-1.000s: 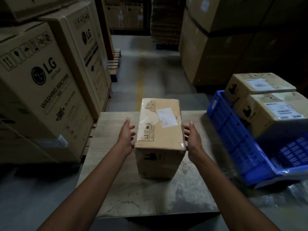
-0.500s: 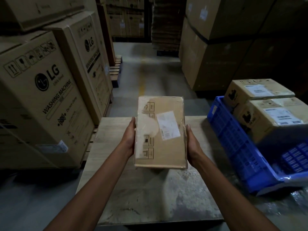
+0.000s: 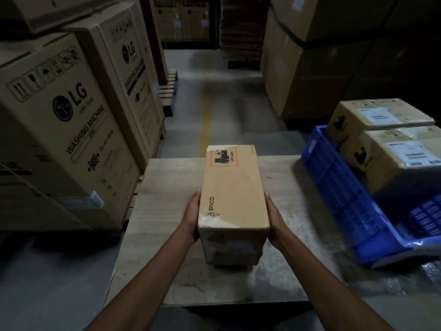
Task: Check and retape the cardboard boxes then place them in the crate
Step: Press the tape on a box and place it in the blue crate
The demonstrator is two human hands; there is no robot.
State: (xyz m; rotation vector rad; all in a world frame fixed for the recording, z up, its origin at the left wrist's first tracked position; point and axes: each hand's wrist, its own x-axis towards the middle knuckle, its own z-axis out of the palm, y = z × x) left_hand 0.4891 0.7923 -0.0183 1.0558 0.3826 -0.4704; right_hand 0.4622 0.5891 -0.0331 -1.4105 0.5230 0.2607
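While left hand [image 3: 192, 219] and right hand [image 3: 273, 219] clamp the PICO box [image 3: 232, 187], fingertips stay hidden underneath. Top face reads "PICO", "UN 3481"; near-end label illegible.

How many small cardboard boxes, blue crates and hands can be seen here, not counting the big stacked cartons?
Small boxes: 3, one held over the table, two in the crate
Blue crates: 1
Hands: 2, left and right, both gripping the held box
Total: 6
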